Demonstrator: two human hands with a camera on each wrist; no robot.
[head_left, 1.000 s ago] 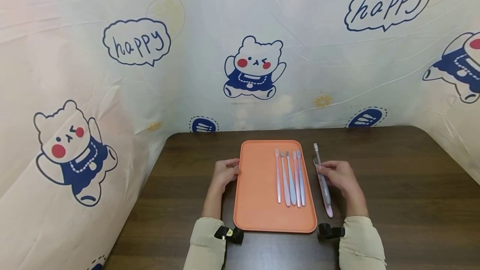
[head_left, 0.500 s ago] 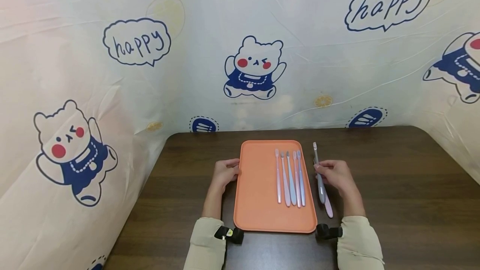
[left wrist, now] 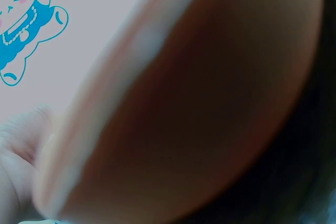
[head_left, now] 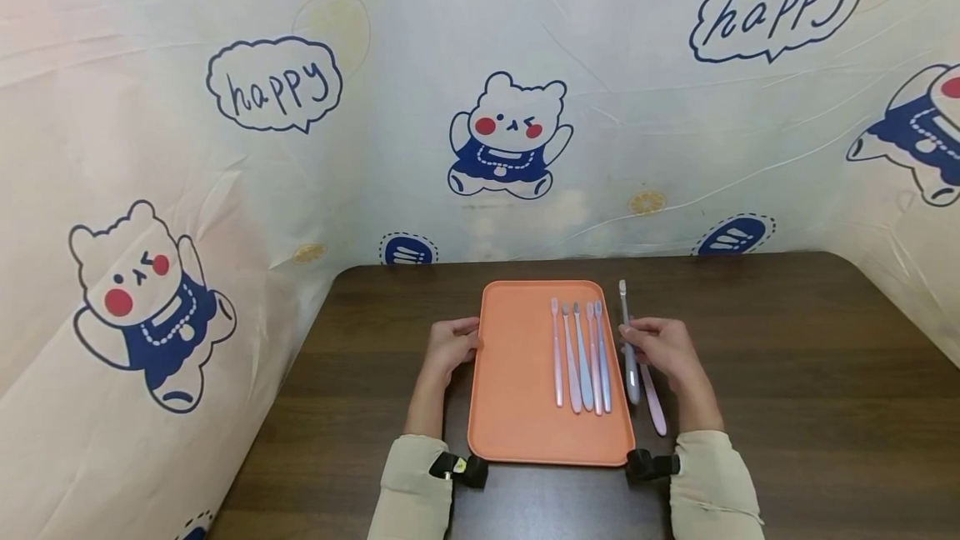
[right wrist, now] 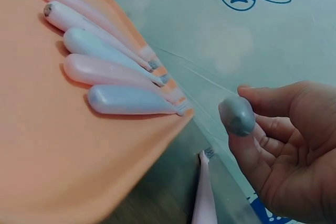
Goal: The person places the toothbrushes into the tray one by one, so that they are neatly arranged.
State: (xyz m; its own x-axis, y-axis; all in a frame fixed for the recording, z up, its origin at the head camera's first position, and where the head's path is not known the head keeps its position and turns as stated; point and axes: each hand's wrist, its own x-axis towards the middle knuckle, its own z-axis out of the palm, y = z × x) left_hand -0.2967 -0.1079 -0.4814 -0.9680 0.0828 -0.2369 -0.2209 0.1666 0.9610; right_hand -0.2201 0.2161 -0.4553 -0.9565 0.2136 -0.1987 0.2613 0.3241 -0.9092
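A grey toothbrush (head_left: pixel 632 373) is pinched between the thumb and fingers of my right hand (head_left: pixel 663 348), just right of the orange tray (head_left: pixel 517 432). In the right wrist view its rounded handle end (right wrist: pixel 237 116) points at the camera, clear of the table. Below it, a pink toothbrush (head_left: pixel 654 407) lies on the table beside the tray. Several pink and blue toothbrushes (head_left: pixel 585 365) lie side by side on the tray's right half, heads toward the back. My left hand (head_left: pixel 450 344) holds the tray's left edge; the left wrist view of this is blurred.
The dark wooden table (head_left: pixel 810 373) has its back edge near a patterned curtain (head_left: pixel 360 148), which also hangs along both sides. Black wrist cameras (head_left: pixel 651 467) sit at both sleeve cuffs, close to the tray's front corners.
My right hand has moved left toward the tray with the grey toothbrush, uncovering more of the pink toothbrush on the table. The left hand and the tray have stayed put.
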